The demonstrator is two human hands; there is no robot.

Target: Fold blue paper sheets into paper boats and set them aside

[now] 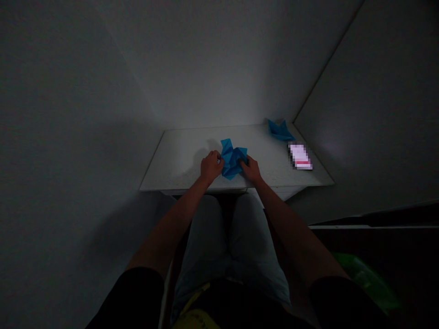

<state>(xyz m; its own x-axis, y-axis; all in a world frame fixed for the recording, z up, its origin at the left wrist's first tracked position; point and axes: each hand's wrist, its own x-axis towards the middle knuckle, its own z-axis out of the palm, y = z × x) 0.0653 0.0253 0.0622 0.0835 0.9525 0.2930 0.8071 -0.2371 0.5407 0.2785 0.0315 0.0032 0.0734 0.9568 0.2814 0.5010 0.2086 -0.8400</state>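
Note:
A creased sheet of blue paper, partly folded with several points sticking out, is held just above the front middle of the white table. My left hand pinches its left edge between thumb and fingers. On the other side, my right hand grips the right edge, with the thumb on top of a fold and the fingers partly hidden. A folded blue paper boat lies at the table's back right corner, apart from both hands.
The narrow white table fits between walls at the back, left and right. A phone with a lit, blurred screen lies near the right side, in front of the paper boat. Something green sits low at the right in shadow.

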